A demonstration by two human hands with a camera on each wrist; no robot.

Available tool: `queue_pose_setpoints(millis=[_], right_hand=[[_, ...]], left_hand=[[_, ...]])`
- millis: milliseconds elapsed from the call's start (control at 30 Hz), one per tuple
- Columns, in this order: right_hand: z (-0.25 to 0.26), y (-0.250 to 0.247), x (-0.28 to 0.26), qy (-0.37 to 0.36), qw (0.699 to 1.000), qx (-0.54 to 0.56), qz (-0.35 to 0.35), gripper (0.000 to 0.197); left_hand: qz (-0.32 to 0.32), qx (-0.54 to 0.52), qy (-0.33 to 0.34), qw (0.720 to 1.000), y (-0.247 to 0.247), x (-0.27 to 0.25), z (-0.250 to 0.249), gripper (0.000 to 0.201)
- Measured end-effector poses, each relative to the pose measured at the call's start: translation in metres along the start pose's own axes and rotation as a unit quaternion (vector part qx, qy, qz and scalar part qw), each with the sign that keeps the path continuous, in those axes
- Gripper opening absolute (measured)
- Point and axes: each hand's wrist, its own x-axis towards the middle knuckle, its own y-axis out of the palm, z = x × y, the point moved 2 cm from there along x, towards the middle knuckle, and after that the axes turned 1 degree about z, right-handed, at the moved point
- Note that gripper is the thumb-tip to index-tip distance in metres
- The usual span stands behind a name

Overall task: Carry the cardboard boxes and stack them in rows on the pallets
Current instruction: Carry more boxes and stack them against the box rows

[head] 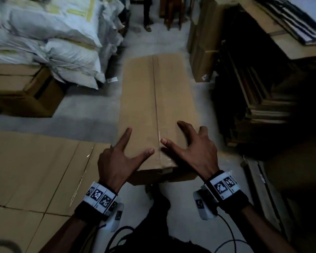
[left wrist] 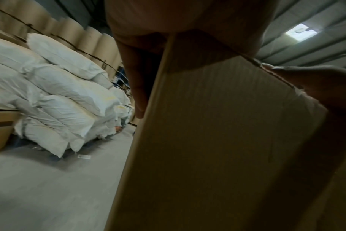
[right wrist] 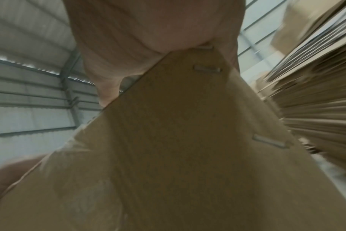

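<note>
A warehouse: stuffed white sacks [head: 62, 39] piled high, stacks of flattened cardboard [head: 259, 99], sealed cartons [head: 20, 88] on a bare concrete floor [head: 88, 106], corrugated metal walls [right wrist: 30, 96].

Around me a dim warehouse — pale concrete floor [head: 91, 106], white sacks [head: 62, 42] heaped far left, flattened cardboard sheets [head: 263, 99] stacked on my right. Overhead, corrugated metal walls [right wrist: 30, 96] and one ceiling light [left wrist: 300, 32] — someone's legs [head: 147, 13] far ahead.

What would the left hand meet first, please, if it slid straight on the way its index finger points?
Probably nothing solid soon: the left hand would run along the long brown cardboard box, then open floor; depth is unclear.
</note>
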Motion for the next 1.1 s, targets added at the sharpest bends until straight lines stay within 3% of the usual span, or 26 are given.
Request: queue_pose_setpoints(millis=[300,733,933,1100], right_hand=[[0.067,0.022,0.243,-0.056,0.997,0.004,0.052,0.09],[0.196,0.116,0.532,-0.18,0.972,0.007,0.153,0.09],[0.281,0.167,0.676,-0.26,0.933,-0.007,0.248,0.088],[0.372,0.206,0.764,-0.373,0.88,-0.042,0.289,0.093]], left_hand=[[-0.041,-0.034,-0.053,0.997,-0.011,0.222,-0.004,0.109],[-0.114,-0.013,-0.182,0.977,-0.038,0.468,0.046,0.103],[-0.172,0.003,-0.291,0.941,-0.056,0.581,0.069,0.106],[-0.22,-0.014,-0.386,0.896,-0.075,0.645,0.088,0.106]])
